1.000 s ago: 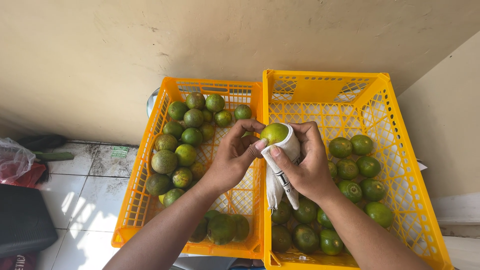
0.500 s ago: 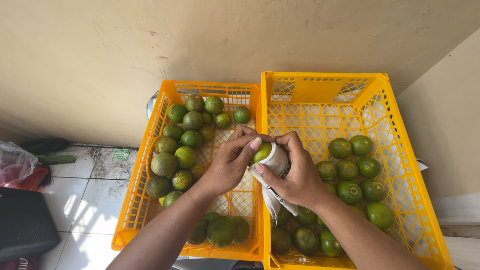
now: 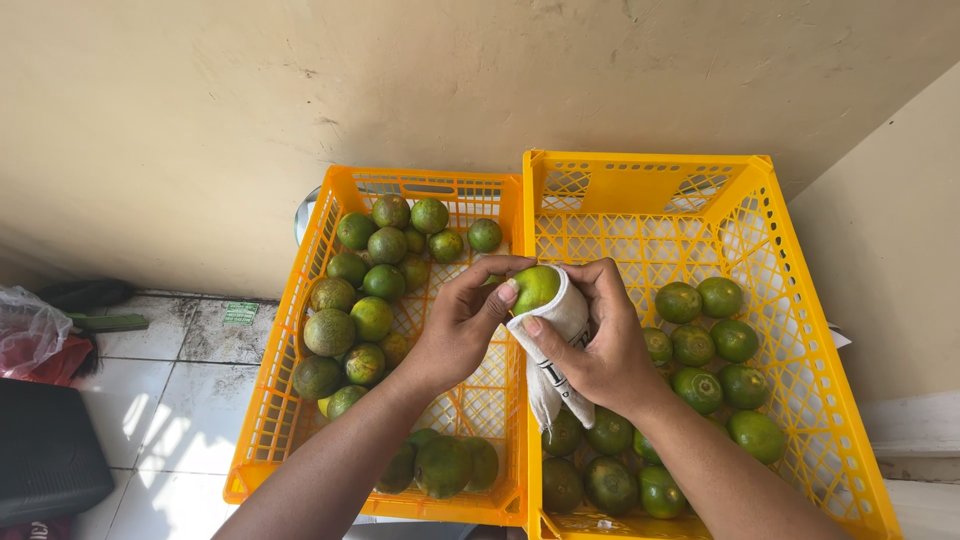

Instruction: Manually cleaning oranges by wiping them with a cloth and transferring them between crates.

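Both my hands meet over the seam between two yellow crates. My left hand (image 3: 462,325) pinches a green citrus fruit (image 3: 535,286) with thumb and fingertips. My right hand (image 3: 600,345) holds a white cloth (image 3: 553,350) wrapped around the underside of that fruit, its loose end hanging down. The left yellow crate (image 3: 268,415) holds several green fruits along its left side and near corner. The right yellow crate (image 3: 800,330) holds several green fruits at its right and near end.
The crates stand side by side against a beige wall. White floor tiles (image 3: 170,390) lie to the left, with a crumpled plastic bag (image 3: 30,335) and a dark object (image 3: 45,455) near the left edge. A beige wall corner rises at the right.
My hands have shifted slightly while holding the fruit in the cloth. The fruit, briefly almost covered by the cloth and my fingers, now shows its top again.
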